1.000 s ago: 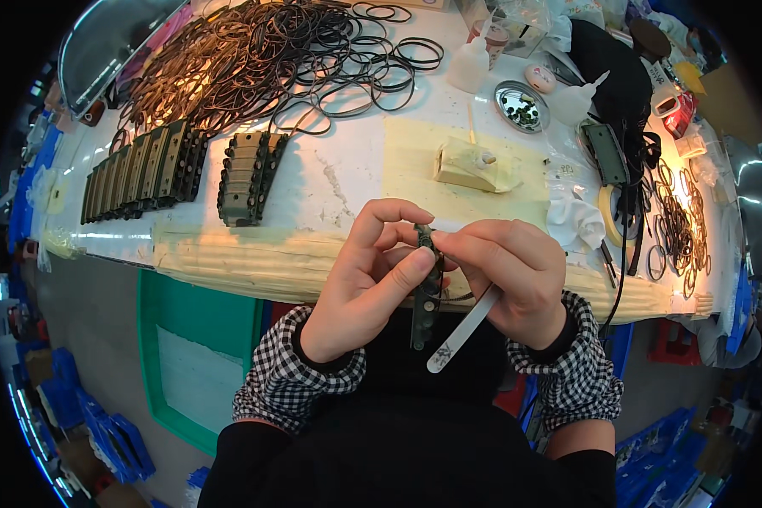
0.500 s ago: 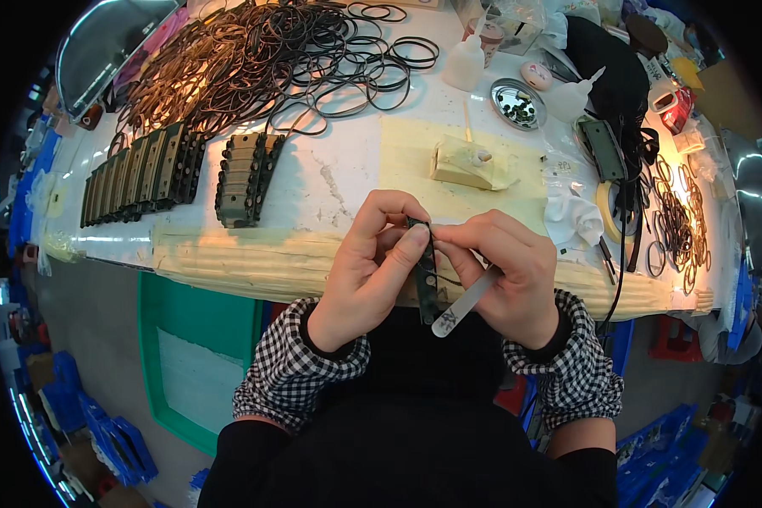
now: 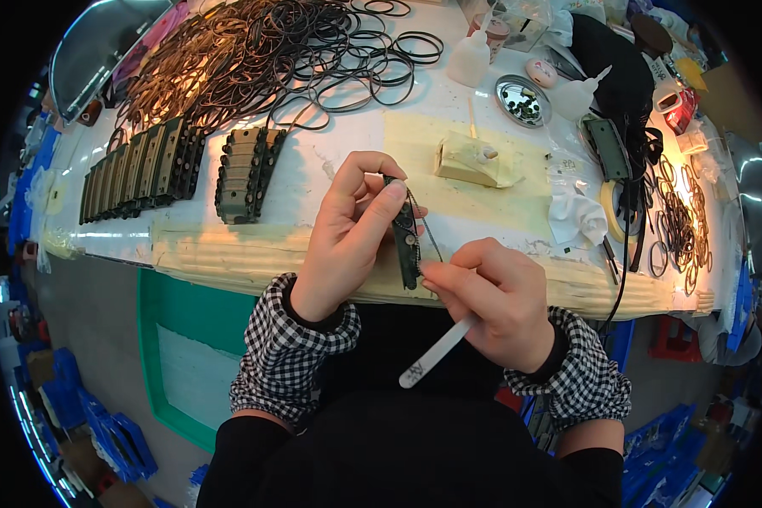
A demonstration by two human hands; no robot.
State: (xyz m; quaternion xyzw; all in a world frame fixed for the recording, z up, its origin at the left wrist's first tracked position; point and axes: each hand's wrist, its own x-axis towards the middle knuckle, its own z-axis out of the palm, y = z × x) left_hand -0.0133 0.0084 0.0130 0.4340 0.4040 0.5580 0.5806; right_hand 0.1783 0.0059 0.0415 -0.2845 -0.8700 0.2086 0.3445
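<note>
My left hand (image 3: 347, 241) is closed on a narrow dark green strip-like part (image 3: 408, 250) with round studs, held upright over the table's front edge. A thin dark band (image 3: 432, 235) hangs in a loop from the part's upper end and runs down to the pinched fingertips of my right hand (image 3: 508, 305). Those fingertips are beside the part's lower end. Tucked in my right hand is a flat white tool (image 3: 436, 354), with its rounded, marked end pointing down and left; its other end is hidden.
Several green-and-black parts (image 3: 140, 169) stand in a row at the left, a shorter stack (image 3: 245, 178) beside them. Behind lies a heap of dark bands (image 3: 229, 68). A taped block (image 3: 470, 161), a round dish of small dark pieces (image 3: 525, 93) and a squeeze bottle (image 3: 468, 61) are farther right.
My left hand has moved up and left with the green part. My right hand has moved down, away from the part's top, drawing the band out; the white tool has swung lower.
</note>
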